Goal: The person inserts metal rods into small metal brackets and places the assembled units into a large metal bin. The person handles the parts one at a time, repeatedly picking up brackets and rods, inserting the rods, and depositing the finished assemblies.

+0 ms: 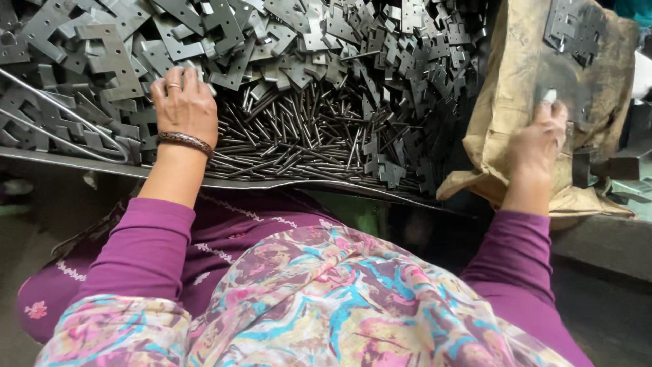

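Dull grey metal plates (109, 58), slightly shiny thin metal pins (292, 136), a rough, stained brown paper sack (523, 75)

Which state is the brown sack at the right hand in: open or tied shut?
Open: the brown sack gapes at its top, where flat metal pieces show, and the right hand rests on it.

Single head view, looking steeply down, close over metal-parts tray (204, 182).
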